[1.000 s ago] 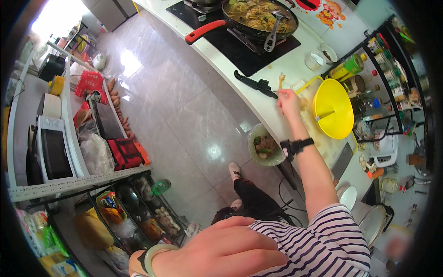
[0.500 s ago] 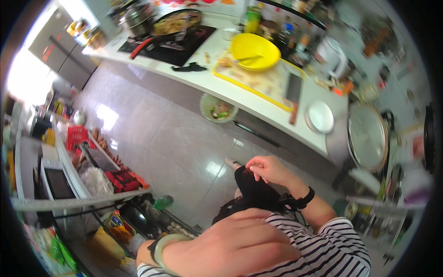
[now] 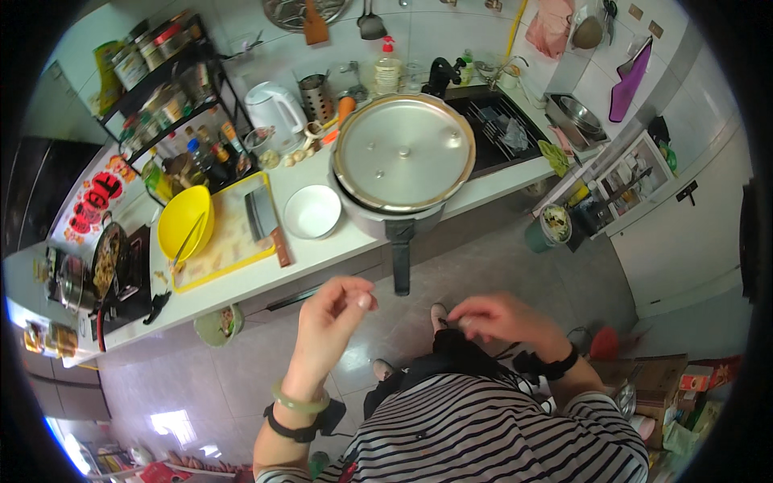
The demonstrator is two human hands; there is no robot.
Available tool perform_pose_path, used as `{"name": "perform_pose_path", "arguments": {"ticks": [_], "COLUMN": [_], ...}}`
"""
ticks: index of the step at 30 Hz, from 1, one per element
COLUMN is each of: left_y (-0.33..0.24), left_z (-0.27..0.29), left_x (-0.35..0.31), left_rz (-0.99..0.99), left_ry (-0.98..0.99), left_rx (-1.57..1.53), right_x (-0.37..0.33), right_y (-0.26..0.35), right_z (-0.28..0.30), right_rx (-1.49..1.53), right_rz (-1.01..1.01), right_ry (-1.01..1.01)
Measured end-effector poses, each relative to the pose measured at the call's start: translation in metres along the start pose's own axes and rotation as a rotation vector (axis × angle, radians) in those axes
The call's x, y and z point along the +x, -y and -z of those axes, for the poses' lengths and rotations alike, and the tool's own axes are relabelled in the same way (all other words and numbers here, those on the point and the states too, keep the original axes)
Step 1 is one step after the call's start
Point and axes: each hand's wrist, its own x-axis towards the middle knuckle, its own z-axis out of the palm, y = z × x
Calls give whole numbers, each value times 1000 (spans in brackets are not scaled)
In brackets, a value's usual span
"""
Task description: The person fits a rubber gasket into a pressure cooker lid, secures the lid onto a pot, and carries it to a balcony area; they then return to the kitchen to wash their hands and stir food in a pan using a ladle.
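My left hand (image 3: 332,318) is raised before the counter, fingers loosely curled and thumb apart, with nothing visible in it. My right hand (image 3: 503,320) hovers over the floor to its right, slightly blurred, its fingers bent and apart; it holds nothing that I can see. Neither hand touches anything. Closest to both is a large pressure cooker (image 3: 403,153), lid on, its black handle (image 3: 401,258) jutting over the counter edge toward me. Left of it stand a white bowl (image 3: 312,212) and a cleaver (image 3: 262,217) lying on a yellow-rimmed cutting board (image 3: 229,262).
A yellow basin (image 3: 185,221) rests on the board's left part. Farther left, a wok (image 3: 109,258) with food sits on the stove. Behind are a white kettle (image 3: 274,117) and a spice rack (image 3: 165,101). The sink (image 3: 495,129) lies right; a bin (image 3: 547,228) stands below.
My view has swung right, from the stove and floor to the pressure cooker and sink. My left hand has risen from across my body toward the counter; both hands remain without a visible object.
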Motion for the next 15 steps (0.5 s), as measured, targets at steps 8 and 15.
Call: {"name": "perform_pose_path", "arguments": {"ticks": [8,15], "left_y": [50,34], "left_z": [-50,-130], "left_x": [137,198], "left_rz": [-97,-439], "left_ry": [-309,-194], "left_rx": [310,1025], "right_x": [25,152], "right_y": [-76,-73], "right_z": [175,247], "right_rx": [339,544], "right_rz": [-14,14], "right_ry": [-432,-318]}}
